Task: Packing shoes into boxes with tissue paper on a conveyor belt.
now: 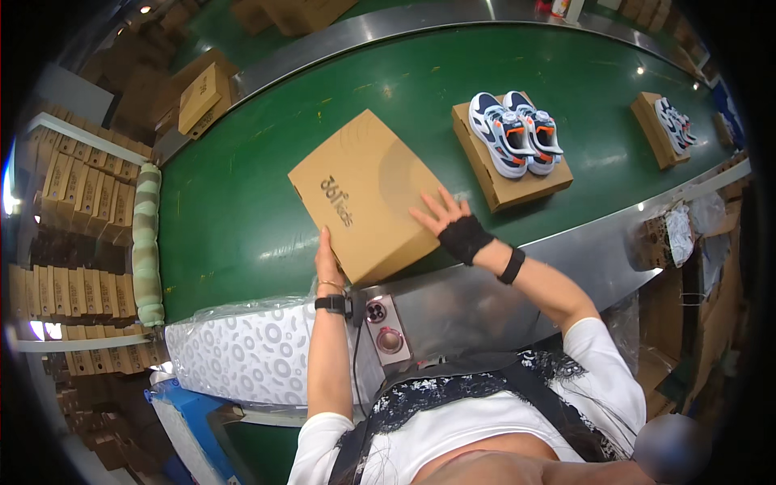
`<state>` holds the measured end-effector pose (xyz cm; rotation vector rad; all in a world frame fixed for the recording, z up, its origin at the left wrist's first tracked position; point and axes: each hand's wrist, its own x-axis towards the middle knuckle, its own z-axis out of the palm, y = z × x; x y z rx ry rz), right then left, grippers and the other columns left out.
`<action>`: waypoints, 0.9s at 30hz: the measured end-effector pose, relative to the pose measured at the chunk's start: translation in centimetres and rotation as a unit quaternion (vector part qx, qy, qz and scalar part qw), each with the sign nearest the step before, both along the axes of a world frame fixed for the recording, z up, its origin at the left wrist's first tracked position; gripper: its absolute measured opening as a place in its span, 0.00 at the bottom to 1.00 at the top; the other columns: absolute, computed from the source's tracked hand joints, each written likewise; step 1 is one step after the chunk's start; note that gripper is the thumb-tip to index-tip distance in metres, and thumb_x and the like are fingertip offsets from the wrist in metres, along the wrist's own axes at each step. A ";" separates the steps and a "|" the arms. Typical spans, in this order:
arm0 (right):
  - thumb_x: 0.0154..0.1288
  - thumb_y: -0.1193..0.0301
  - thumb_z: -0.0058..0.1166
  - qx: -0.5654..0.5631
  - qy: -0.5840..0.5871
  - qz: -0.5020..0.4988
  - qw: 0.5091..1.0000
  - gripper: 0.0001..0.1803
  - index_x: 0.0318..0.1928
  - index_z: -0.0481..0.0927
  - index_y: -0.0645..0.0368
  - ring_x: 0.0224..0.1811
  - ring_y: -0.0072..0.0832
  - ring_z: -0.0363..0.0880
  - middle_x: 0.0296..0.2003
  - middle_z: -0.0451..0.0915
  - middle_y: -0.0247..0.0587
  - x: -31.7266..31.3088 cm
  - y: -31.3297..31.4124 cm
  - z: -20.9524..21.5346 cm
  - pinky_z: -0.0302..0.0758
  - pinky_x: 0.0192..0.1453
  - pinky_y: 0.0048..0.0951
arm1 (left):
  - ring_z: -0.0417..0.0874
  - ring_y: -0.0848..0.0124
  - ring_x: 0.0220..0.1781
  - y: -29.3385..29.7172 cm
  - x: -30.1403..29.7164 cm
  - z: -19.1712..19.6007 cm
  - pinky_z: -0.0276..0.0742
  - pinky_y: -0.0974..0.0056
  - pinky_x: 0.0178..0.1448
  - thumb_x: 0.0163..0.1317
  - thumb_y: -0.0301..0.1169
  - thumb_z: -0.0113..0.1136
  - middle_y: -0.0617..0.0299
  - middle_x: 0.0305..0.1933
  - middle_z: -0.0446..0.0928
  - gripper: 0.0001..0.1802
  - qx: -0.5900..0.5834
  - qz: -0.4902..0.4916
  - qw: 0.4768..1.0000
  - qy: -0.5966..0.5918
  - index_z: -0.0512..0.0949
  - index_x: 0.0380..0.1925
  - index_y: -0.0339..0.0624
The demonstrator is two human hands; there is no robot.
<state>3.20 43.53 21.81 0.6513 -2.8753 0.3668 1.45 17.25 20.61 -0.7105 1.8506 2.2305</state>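
Note:
A closed brown cardboard shoebox with dark print on its lid sits tilted before me, over the green conveyor belt. My left hand grips its near left side; the thumb shows, and the other fingers are mostly hidden. Spread fingers of my right hand, in a black fingerless glove, lie on the lid near its right edge. Just beyond that hand, a pair of white, navy and orange sneakers rests on another shoebox.
Farther right along the green belt, more sneakers lie on a box. A pink phone lies on the metal edge beside patterned white paper in plastic. Racks of shoeboxes stand left; an open carton sits at far left.

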 end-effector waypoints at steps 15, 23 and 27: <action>0.47 0.68 0.52 -0.086 0.142 -0.064 0.984 0.22 0.46 0.70 0.53 0.48 0.38 0.67 0.46 0.68 0.47 -3.5 11.7 10.4 0.61 0.53 0.42 | 0.74 0.67 0.44 -1.6 4.7 11.5 0.72 0.63 0.44 0.57 0.49 0.40 0.60 0.43 0.72 0.25 0.257 0.024 0.960 0.113 0.67 0.47 0.43; 0.45 0.48 0.53 0.052 -0.106 -0.204 0.972 0.33 0.54 0.65 0.39 0.55 0.41 0.59 0.49 0.66 0.49 -3.2 18.0 7.3 0.44 0.56 0.60 | 0.67 0.63 0.55 -13.1 23.8 11.8 0.67 0.57 0.56 0.56 0.43 0.45 0.62 0.57 0.63 0.24 0.088 0.198 0.923 0.317 0.58 0.52 0.52; 0.42 0.44 0.52 0.115 -0.088 -0.163 0.976 0.36 0.55 0.64 0.38 0.55 0.48 0.58 0.49 0.66 0.53 -4.3 17.6 7.6 0.39 0.57 0.62 | 0.60 0.57 0.59 -10.0 31.0 15.5 0.58 0.42 0.55 0.39 0.49 0.54 0.57 0.57 0.62 0.38 0.137 0.476 0.834 0.243 0.64 0.53 0.46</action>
